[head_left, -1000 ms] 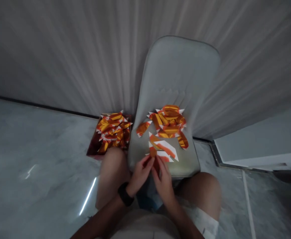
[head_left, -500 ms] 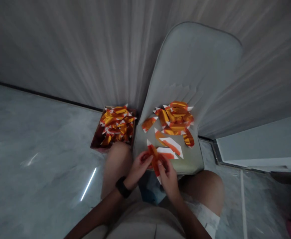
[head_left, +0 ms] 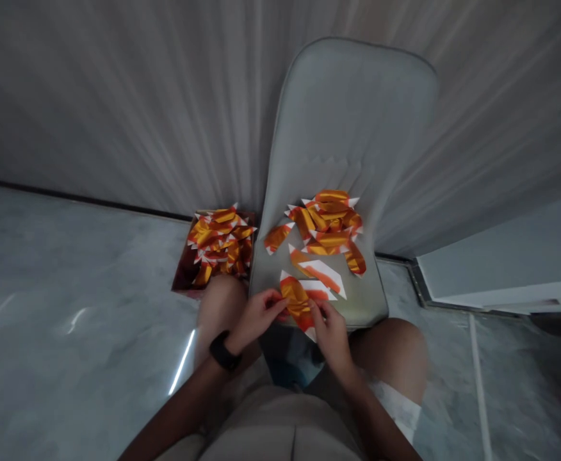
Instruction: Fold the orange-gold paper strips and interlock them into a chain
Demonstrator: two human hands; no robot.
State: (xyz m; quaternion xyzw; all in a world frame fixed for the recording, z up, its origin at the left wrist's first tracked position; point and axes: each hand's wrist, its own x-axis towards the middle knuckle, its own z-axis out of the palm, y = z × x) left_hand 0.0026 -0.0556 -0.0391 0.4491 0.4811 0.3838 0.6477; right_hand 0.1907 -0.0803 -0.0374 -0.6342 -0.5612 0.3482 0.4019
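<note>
Between my hands is a folded paper piece (head_left: 296,299), shiny gold-orange with red edges and white pointed ends. My left hand (head_left: 262,314) pinches its left edge and my right hand (head_left: 329,330) pinches its right edge, over the front of the chair seat. Just beyond it lie flat white-and-orange paper strips (head_left: 326,275) with slanted ends. Farther back on the seat is a loose heap of similar gold-orange folded pieces (head_left: 331,221), and one single piece (head_left: 278,238) rests left of the heap.
A grey padded chair (head_left: 352,102) faces me, its back near a pleated grey curtain or wall. Left of it, a dark red box (head_left: 184,272) full of gold-orange pieces stands on the grey floor (head_left: 93,275). My knees flank the seat.
The paper piece in my hands has turned and spread, showing a wider gold face where it looked narrow before. The view has shifted slightly, moving the chair leftward.
</note>
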